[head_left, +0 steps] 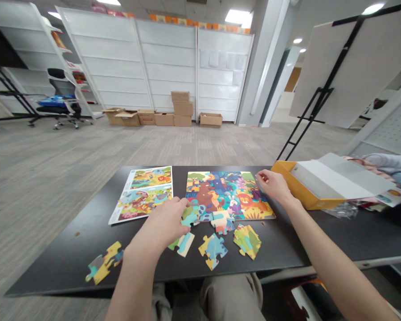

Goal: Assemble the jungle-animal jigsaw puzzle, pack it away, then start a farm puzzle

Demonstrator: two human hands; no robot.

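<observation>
A jigsaw puzzle [217, 189] with animals lies in the middle of the black table, its picture mostly filled in. At its lower left, my left hand [169, 220] has thumb and fingers closed around a green and blue puzzle piece [189, 217]. My right hand [274, 183] is at the puzzle's upper right edge, fingers curled together; anything between them is hidden. A pale pink and blue piece [222, 221] overlaps the puzzle's lower edge. Loose pieces lie nearer me: a green and white one [184, 244], a blue and yellow group [213, 250] and a green group [247, 240].
A picture sheet [143, 194] lies at the table's left, with more yellow pieces [105, 263] near the front left. An open yellow box [307, 187] stands at the right, beside clear plastic wrap [342, 209]. Cardboard boxes [182, 109] line the far wall.
</observation>
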